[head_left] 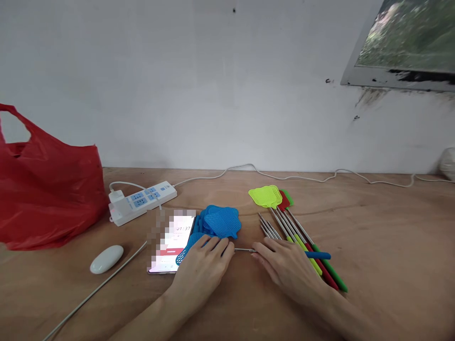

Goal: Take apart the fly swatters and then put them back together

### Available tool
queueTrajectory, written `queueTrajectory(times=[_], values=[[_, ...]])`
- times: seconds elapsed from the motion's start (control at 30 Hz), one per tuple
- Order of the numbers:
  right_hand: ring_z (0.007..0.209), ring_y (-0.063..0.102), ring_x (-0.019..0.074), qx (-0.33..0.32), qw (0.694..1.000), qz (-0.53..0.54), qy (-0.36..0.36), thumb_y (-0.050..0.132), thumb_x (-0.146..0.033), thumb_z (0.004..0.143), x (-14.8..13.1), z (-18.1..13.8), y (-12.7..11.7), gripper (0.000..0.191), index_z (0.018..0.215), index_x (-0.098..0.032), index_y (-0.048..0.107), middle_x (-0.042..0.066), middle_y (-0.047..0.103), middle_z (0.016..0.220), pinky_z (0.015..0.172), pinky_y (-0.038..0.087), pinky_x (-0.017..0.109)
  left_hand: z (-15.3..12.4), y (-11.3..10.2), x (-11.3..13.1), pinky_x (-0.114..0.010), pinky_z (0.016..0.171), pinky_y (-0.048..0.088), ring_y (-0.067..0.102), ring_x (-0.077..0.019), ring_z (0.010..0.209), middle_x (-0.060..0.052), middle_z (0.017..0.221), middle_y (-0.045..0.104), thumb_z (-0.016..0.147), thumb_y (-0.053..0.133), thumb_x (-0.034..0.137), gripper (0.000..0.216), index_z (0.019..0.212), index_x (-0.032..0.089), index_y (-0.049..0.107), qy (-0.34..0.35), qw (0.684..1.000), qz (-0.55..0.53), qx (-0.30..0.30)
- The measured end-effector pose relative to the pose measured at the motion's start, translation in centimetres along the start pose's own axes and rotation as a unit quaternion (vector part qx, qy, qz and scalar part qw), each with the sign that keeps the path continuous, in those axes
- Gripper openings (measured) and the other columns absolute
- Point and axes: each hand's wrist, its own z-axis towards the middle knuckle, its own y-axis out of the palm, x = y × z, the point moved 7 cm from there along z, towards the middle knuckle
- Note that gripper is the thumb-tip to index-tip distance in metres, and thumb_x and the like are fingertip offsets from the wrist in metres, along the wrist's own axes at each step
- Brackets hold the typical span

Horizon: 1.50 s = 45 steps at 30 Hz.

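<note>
Blue swatter (245, 249) overlaps edge of phone (174, 239); tabletop (394, 237) stretches wide rightward.

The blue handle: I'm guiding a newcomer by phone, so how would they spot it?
On the wooden table, find the right hand. The blue handle sticks out beyond it, lying crosswise over the slanting red handle and green handle.

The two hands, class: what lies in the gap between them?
In the head view, a thin metal rod spans the gap from the left hand to the right hand.
</note>
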Motion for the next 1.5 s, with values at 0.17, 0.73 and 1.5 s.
queueTrajectory(times=[0.17, 0.73, 1.5], values=[[0.061, 0.057, 0.0156, -0.009, 1.0, -0.006, -0.022, 0.048, -0.009, 0.092, -0.9, -0.1, 0.2, 0.017, 0.099, -0.022, 0.057, 0.0, 0.062, 0.079, 0.052, 0.021, 0.031, 0.2, -0.4, 0.7, -0.033, 0.066, 0.049, 0.068, -0.0224, 0.073, -0.005, 0.085, 0.073, 0.086, 0.051, -0.003, 0.023, 0.091, 0.016, 0.063, 0.011, 0.999, 0.01, 0.029], [0.06, 0.058, 0.0143, 0.114, 0.993, -0.019, -0.019, 0.039, -0.019, 0.103, 2.0, -1.0, -3.0, 0.027, 0.094, -0.02, 0.064, 0.002, 0.065, 0.074, 0.054, 0.031, 0.029, -1.1, -6.0, -6.4, -0.031, 0.041, 0.015, 0.051, -0.0172, 0.039, 0.002, 0.058, 0.063, 0.105, 0.038, 0.028, 0.038, 0.074, 0.023, 0.06, 0.018, 0.998, -0.055, -0.004], [0.069, 0.065, 0.0173, -0.012, 0.993, 0.08, 0.086, 0.043, -0.03, 0.102, 3.3, -1.3, 1.4, 0.02, 0.099, -0.023, 0.061, 0.002, 0.07, 0.081, 0.055, 0.03, 0.027, 0.1, 0.1, -2.4, -0.044, 0.092, 0.053, 0.064, -0.0274, 0.11, -0.01, 0.122, 0.069, 0.099, 0.05, 0.02, 0.027, 0.124, 0.017, 0.061, -0.026, 0.99, -0.13, 0.05]])
